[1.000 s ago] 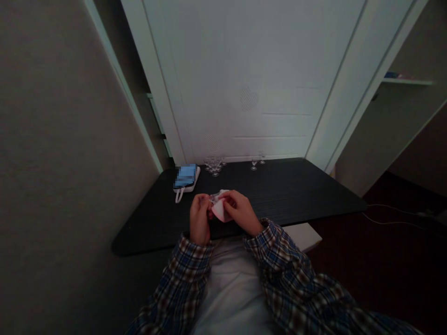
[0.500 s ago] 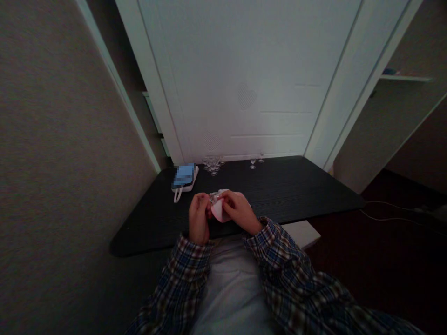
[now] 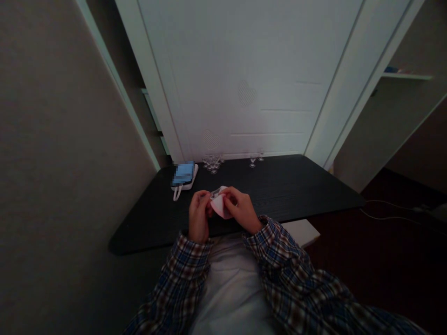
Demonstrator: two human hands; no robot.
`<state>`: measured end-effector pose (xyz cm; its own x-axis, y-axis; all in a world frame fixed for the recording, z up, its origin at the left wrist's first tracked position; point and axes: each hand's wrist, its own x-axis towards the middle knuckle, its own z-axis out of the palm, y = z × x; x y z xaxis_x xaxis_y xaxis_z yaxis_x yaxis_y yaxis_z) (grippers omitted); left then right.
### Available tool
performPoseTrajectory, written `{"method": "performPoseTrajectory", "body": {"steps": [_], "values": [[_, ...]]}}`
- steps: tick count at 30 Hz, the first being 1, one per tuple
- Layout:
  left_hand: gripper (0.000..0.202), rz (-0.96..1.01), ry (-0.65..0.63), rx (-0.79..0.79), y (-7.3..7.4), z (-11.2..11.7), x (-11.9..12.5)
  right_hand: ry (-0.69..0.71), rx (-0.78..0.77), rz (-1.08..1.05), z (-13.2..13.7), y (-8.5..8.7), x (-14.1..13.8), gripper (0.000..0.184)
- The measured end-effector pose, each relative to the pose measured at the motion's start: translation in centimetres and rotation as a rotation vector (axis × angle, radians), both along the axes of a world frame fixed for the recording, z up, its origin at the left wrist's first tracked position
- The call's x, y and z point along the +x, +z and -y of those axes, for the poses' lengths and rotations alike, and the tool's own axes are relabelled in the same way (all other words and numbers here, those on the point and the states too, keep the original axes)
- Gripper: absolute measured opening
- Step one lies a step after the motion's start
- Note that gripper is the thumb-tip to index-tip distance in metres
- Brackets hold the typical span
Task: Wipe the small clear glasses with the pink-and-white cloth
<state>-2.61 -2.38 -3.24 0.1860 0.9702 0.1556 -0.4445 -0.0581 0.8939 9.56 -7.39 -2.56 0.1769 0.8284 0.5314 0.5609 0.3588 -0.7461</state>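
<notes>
Above the front part of the black table, my left hand (image 3: 199, 211) is closed, its fingers pinching a small clear glass (image 3: 215, 192). Most of that glass is hidden by fingers and cloth. My right hand (image 3: 240, 208) is closed on a pink and white cloth (image 3: 219, 205), which is folded up against the glass. Both hands are close together, almost touching.
On the black table (image 3: 279, 186), a phone (image 3: 183, 173) lies on a white power bank with a white cable loop (image 3: 177, 192). Several tiny stemmed glasses (image 3: 213, 163) stand at the back, with a stemmed glass (image 3: 252, 161) and another farther right. A white panel (image 3: 223, 70) rises behind.
The cloth has been bunched in closer under my right fingers, and less of its pink part shows on the right. My left hand has barely moved.
</notes>
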Motion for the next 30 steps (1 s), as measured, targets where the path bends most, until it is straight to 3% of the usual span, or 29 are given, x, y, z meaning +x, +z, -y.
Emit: {"method": "performPoseTrajectory", "body": {"steps": [30], "values": [[0.02, 0.001, -0.007, -0.013, 0.02, 0.06, 0.07, -0.017, -0.004, 0.003, 0.01, 0.08, 0.02, 0.02]]}}
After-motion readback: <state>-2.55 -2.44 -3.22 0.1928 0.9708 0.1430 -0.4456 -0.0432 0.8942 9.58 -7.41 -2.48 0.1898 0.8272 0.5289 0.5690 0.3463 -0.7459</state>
